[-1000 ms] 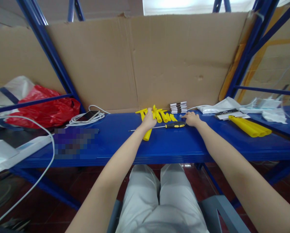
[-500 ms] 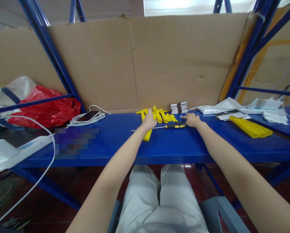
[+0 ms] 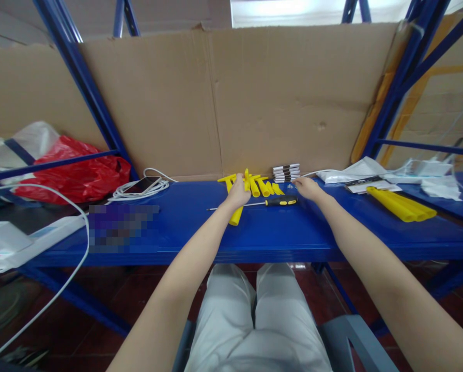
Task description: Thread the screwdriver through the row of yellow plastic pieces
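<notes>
My left hand (image 3: pixel 239 192) is closed on a yellow plastic tube (image 3: pixel 235 217), whose lower end sticks out below the wrist. Right beside those fingers stand more yellow plastic T-shaped pieces (image 3: pixel 255 188) and small yellow parts (image 3: pixel 276 189), in a row. A screwdriver (image 3: pixel 280 201) with a yellow and black handle lies across the table in front of them, its shaft passing by my left wrist. My right hand (image 3: pixel 307 188) is at some tiny metal pieces (image 3: pixel 290 186), fingertips drawn together; anything between them is too small to make out.
A stack of white and dark packs (image 3: pixel 286 173) stands against the cardboard panel (image 3: pixel 274 103). Yellow tubes (image 3: pixel 402 205) and a white bag (image 3: pixel 355 170) lie on the right. Coiled white cable (image 3: pixel 138 190), a red bag (image 3: pixel 80 170) and a power strip (image 3: pixel 37 248) are on the left.
My right hand's fingers, spread over the tiny metal pieces before, have drawn together and pulled slightly up off them. My left hand stays in place.
</notes>
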The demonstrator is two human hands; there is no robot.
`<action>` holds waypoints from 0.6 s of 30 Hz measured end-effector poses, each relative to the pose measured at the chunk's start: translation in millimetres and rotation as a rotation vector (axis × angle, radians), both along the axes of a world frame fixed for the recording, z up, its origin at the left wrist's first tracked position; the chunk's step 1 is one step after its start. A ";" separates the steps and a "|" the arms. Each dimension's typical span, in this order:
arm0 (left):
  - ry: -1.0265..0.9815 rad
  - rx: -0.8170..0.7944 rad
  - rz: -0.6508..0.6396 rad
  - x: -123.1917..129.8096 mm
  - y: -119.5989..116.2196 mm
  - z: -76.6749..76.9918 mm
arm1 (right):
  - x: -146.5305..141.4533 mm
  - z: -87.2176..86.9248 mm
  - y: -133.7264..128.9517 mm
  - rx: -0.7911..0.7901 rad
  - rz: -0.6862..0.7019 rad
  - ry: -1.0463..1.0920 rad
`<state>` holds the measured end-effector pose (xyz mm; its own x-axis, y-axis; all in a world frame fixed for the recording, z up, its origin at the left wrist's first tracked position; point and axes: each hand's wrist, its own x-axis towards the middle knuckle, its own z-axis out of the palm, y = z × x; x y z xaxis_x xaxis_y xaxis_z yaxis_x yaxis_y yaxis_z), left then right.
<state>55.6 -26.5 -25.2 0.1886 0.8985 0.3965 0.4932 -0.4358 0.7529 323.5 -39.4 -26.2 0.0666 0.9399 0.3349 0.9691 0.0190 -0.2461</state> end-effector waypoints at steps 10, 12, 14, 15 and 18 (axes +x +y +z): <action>-0.031 0.051 0.056 -2.2 3.4 -0.8 | -19.7 13.0 -26.9 -0.257 0.454 0.025; -0.041 0.046 0.059 -2.7 4.8 -1.3 | -22.7 10.7 -25.6 -0.242 0.435 -0.032; -0.049 0.034 0.058 -3.2 6.0 -1.8 | -26.5 9.3 -25.0 -0.225 0.428 -0.088; -0.054 0.027 0.056 -3.4 6.4 -1.9 | -29.0 9.3 -25.7 -0.216 0.426 -0.121; -0.071 0.007 0.049 -3.6 6.7 -2.0 | -38.2 12.4 -31.9 -0.169 0.362 -0.264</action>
<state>52.0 -19.8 -27.3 0.1159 0.9033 0.4132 0.4595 -0.4175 0.7839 285.3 -71.3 -13.8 -0.3423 0.9297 0.1363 0.9372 0.3481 -0.0210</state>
